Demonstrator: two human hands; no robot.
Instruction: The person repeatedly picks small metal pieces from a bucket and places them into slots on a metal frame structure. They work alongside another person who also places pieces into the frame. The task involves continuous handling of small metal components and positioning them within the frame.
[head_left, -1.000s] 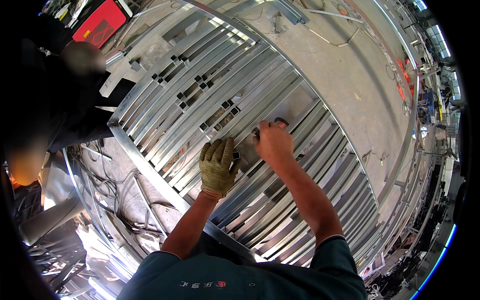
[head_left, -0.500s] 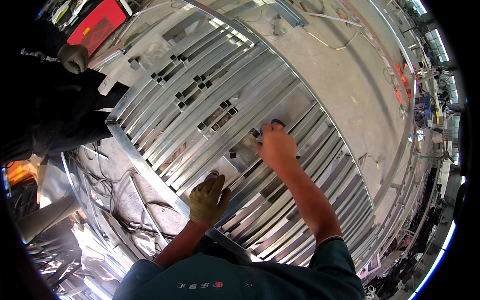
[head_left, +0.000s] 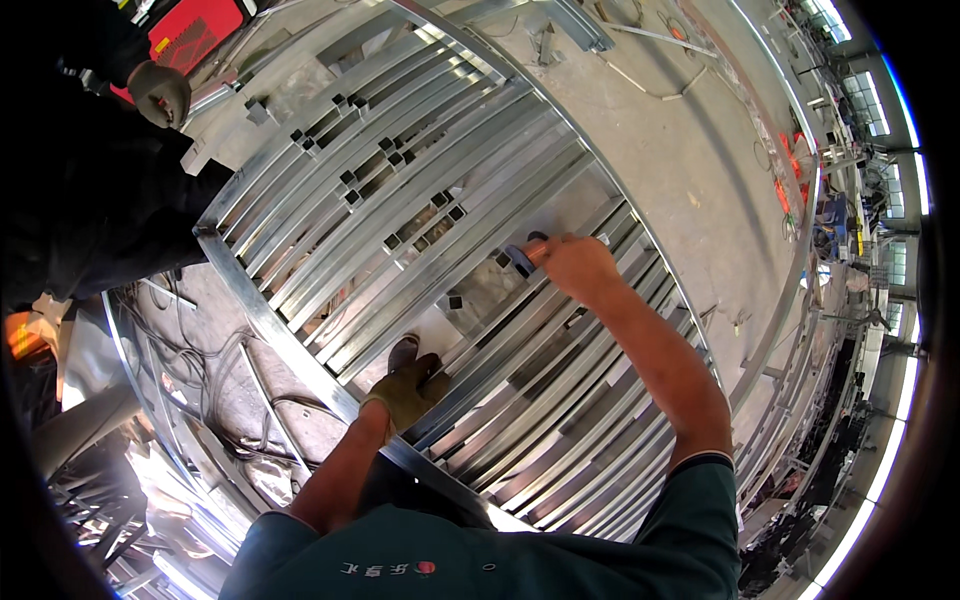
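A large frame of galvanised metal tubes (head_left: pixel 330 250) lies below me, with parallel bars across it. My left hand (head_left: pixel 405 393), in a tan work glove, rests on a bar near the frame's near-left side, fingers apart. Beyond its fingertips a dark shoe (head_left: pixel 404 352) shows in a gap. My bare right hand (head_left: pixel 582 268) is over the middle bars, its fingers bent and closed. A grey-and-dark rounded thing (head_left: pixel 520 262) shows at those fingertips, partly covered; whether I hold it is unclear. Beside it is a small dark square end (head_left: pixel 502 258).
Short pieces with dark square ends (head_left: pixel 395 152) stand in several gaps. At left a person in dark clothes has a gloved hand (head_left: pixel 160 95) by a red case (head_left: pixel 195 35). Cables (head_left: pixel 190 345) and metal scraps lie left; concrete floor (head_left: pixel 690 200) extends right.
My right hand has shifted slightly right and turned, its fingers now pointing left. My left hand has moved slightly down and left in the view. The whole view has shifted a little.
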